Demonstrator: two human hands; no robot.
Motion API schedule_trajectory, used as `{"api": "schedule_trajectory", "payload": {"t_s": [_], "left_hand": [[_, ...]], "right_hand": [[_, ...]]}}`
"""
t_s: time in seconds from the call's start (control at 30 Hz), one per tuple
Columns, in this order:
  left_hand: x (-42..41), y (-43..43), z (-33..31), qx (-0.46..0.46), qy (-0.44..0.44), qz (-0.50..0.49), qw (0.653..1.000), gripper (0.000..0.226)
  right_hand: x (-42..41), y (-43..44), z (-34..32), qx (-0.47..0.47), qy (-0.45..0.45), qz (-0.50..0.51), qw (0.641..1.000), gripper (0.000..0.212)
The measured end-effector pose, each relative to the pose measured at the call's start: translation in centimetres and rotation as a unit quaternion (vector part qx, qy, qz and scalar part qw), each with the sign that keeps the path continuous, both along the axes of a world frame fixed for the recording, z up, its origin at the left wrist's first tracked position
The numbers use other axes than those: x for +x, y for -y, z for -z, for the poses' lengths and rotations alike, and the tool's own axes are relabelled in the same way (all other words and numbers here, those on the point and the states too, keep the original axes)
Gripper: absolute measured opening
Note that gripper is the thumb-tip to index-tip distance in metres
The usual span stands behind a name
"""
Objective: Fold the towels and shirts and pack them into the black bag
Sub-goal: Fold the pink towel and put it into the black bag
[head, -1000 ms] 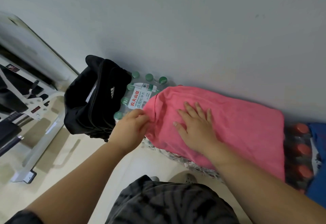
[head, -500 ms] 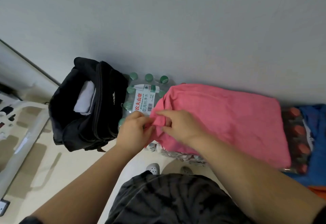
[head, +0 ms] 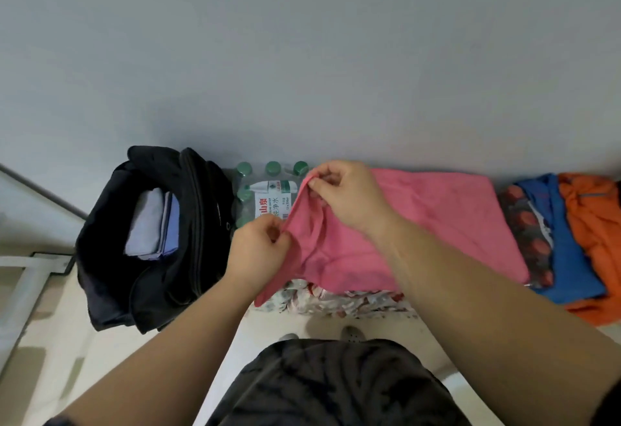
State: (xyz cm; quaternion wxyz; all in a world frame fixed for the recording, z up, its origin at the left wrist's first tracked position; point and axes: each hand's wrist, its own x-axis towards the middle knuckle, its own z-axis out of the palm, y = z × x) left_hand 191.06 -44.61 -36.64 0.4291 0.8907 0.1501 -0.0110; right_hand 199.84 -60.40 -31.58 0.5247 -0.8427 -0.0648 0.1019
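Head view: a pale wall (head: 302, 56) fills the upper half, and everything lies along its foot.
Floor: light floor (head: 67, 341) lies open in front of the bag and beneath the arms.
Pink towel (head: 437, 224): spread over packs of bottles, far edge against the wall. Its left edge, bunched at one spot half a second ago, is now lifted and stretched between the two hands.
Black bag (head: 111, 274): unzipped, just left of the towel, with folded lilac cloths (head: 151, 224) inside and spare room around them.
Shirts: a blue shirt (head: 564, 257) and an orange shirt (head: 594, 224) overlap right of the towel.
Water pack (head: 268, 197): green-capped, between bag and towel.
Right hand (head: 349, 197): pinches the towel's far left corner, having risen away from the left hand.
Left hand (head: 258, 251): pinches the near left edge.
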Motion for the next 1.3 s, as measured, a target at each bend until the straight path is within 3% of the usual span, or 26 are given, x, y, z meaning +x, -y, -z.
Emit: {"api": "schedule_trajectory", "payload": {"t_s": [0.17,0.23,0.37,0.47,0.53,0.67,0.87,1.07,1.3], "left_hand": [[-1.0,-0.9,-0.8,-0.033,-0.046,0.0,0.998,0.009],[-1.7,-1.4,-1.1,-0.038,-0.036,-0.009,0.999,0.01],[-2.5,-2.8,-2.7,-0.03,0.011,-0.046,0.998,0.017],[-2.8,-3.7,-3.9,-0.03,0.031,-0.072,0.996,0.009],[-3.1,-4.0,-4.2,-0.035,0.024,-0.078,0.996,0.006],[-3.8,-3.7,-3.5,-0.091,-0.04,-0.057,0.993,0.025],[-3.8,0.1,-3.8,-0.211,-0.058,0.02,0.975,0.037],[-1.0,7.1,-5.3,-0.296,-0.048,0.124,0.946,0.03],[1.9,19.2,-5.9,-0.281,-0.05,0.137,0.949,0.043]], "right_hand": [[1.6,-1.0,-2.1,0.094,-0.038,0.057,0.993,0.007],[2.3,-1.5,-2.2,0.107,-0.044,0.058,0.992,0.012],[3.4,-3.6,-2.8,0.076,-0.065,-0.044,0.994,0.037],[4.2,-5.8,-2.9,0.07,-0.094,-0.086,0.989,0.044],[4.9,-7.0,-2.5,0.079,-0.105,-0.088,0.987,0.042],[5.4,-7.2,-0.9,0.123,-0.122,-0.02,0.985,0.031],[4.7,-2.1,0.2,0.199,-0.181,0.074,0.96,0.017],[6.3,5.7,0.1,0.213,-0.164,0.178,0.947,0.016],[9.3,17.4,-1.0,0.168,-0.098,0.166,0.967,0.029]]}}
